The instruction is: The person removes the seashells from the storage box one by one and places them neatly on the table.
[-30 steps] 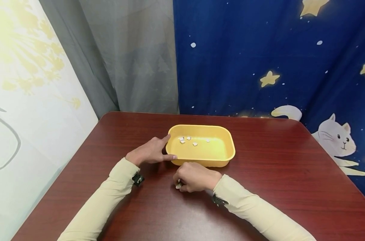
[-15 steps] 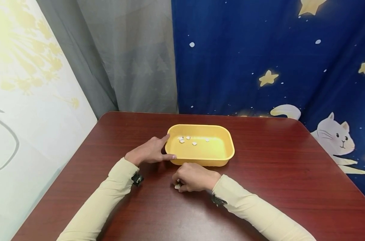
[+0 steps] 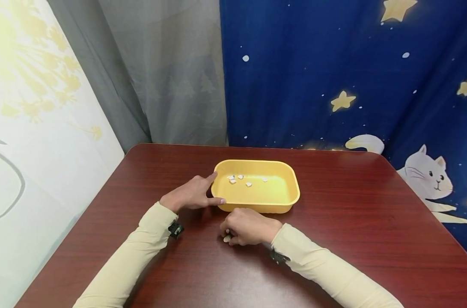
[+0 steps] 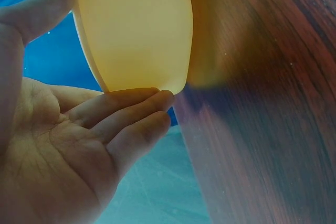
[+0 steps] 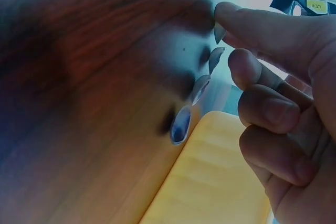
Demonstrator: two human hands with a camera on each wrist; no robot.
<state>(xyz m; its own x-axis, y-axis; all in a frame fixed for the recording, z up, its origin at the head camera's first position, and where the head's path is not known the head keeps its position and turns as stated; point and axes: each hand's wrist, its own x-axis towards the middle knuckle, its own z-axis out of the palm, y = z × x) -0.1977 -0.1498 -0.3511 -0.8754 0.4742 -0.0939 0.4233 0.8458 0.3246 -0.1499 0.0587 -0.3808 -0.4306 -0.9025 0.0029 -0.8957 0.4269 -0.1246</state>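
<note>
My left hand (image 3: 191, 193) holds the left end of a yellow plastic tray (image 3: 262, 208), thumb on the near rim and fingers against the end wall. In the left wrist view the fingers (image 4: 131, 114) lie along the tray's outer side. In front of the tray, my right hand (image 3: 250, 226) is low over the table with curled fingers. Its thumb and a finger pinch a small pale seashell (image 5: 218, 33) at the table surface. Beyond that shell, several more shells (image 5: 181, 125) stand in a row, mostly hidden under the hand in the head view.
Several small white shells (image 3: 248, 184) lie inside the tray, mainly toward its left half. The dark red wooden table (image 3: 352, 205) extends on all sides. A grey curtain (image 3: 179, 77) and a blue star-patterned curtain (image 3: 287, 94) hang behind the far edge.
Both hands and the tray keep their places. Only a very slight shift of the head view shows.
</note>
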